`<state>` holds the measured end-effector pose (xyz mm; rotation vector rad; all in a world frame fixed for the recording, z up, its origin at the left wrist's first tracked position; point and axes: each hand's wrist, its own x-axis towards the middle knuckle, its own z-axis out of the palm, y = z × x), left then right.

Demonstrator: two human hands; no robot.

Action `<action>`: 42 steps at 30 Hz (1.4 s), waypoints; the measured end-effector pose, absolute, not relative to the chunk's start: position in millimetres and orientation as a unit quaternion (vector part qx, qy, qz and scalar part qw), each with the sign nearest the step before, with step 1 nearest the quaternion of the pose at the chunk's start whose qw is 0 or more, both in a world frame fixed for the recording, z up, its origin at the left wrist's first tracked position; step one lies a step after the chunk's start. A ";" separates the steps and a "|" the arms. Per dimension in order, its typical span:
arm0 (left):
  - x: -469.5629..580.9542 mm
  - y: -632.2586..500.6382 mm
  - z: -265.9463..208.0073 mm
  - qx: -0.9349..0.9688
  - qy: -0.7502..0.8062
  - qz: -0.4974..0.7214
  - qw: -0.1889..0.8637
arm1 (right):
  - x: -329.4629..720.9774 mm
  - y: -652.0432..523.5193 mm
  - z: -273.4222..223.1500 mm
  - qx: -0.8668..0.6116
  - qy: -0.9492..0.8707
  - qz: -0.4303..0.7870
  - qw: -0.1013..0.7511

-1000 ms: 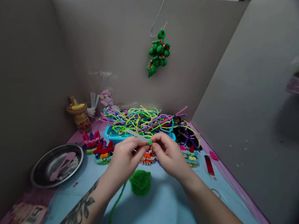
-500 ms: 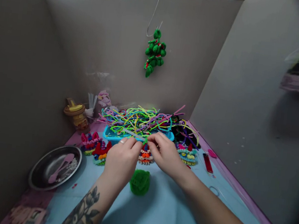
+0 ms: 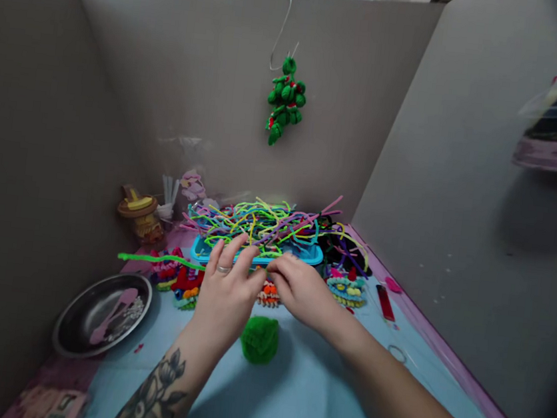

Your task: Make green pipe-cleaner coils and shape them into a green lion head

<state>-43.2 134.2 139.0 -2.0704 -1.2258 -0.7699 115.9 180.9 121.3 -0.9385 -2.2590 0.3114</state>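
A bright green pipe cleaner (image 3: 137, 257) stretches out to the left from behind my left hand (image 3: 231, 291). My left thumb and index finger pinch at its right part, while the other fingers are raised and bent, one with a ring. Right against those fingertips, my right hand (image 3: 302, 292) is closed in a pinch on the same pipe cleaner; its end is hidden between the fingers. Below both hands a fuzzy dark green ball (image 3: 259, 340) rests on the blue table cover (image 3: 308, 393).
Behind my hands stands a blue tray (image 3: 198, 248) heaped with coloured pipe cleaners. Colourful pipe-cleaner pieces (image 3: 347, 290) lie around it. A steel bowl (image 3: 61, 328) with a pink scoop is at left. Green berry-like ornament (image 3: 287, 99) hangs on the grey back panel.
The green pipe cleaner now sticks out leftward behind my left hand, where a pale strip showed above the hands before. My left fingers have lifted and spread; my right hand stays nearly in place.
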 end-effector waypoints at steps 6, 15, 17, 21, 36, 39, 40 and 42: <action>-51.6 138.1 141.4 -0.796 -0.479 -0.286 0.235 | 122.1 181.5 124.6 -0.327 -0.885 0.119 0.309; -56.0 137.5 152.6 -0.836 -0.471 -0.270 0.085 | 128.8 183.7 127.5 -0.236 -0.911 0.154 0.302; -57.3 137.5 154.1 -0.837 -0.463 -0.288 0.042 | 130.4 183.8 128.9 -0.214 -0.907 0.175 0.318; -61.8 137.8 155.6 -0.834 -0.439 -0.327 -0.063 | 132.6 181.9 134.6 -0.193 -0.893 0.215 0.344; -50.0 144.2 141.5 -0.615 -0.485 -0.510 -0.356 | 123.5 179.6 129.3 -0.259 -0.652 0.601 0.384; -45.7 142.3 140.9 -0.596 -0.491 -0.512 -0.375 | 121.5 181.0 126.2 -0.263 -0.625 0.617 0.399; -44.8 141.8 140.7 -0.596 -0.490 -0.511 -0.379 | 121.1 181.1 126.2 -0.271 -0.624 0.613 0.402; -43.4 141.0 140.2 -0.599 -0.488 -0.508 -0.381 | 120.3 180.4 127.7 -0.294 -0.629 0.595 0.404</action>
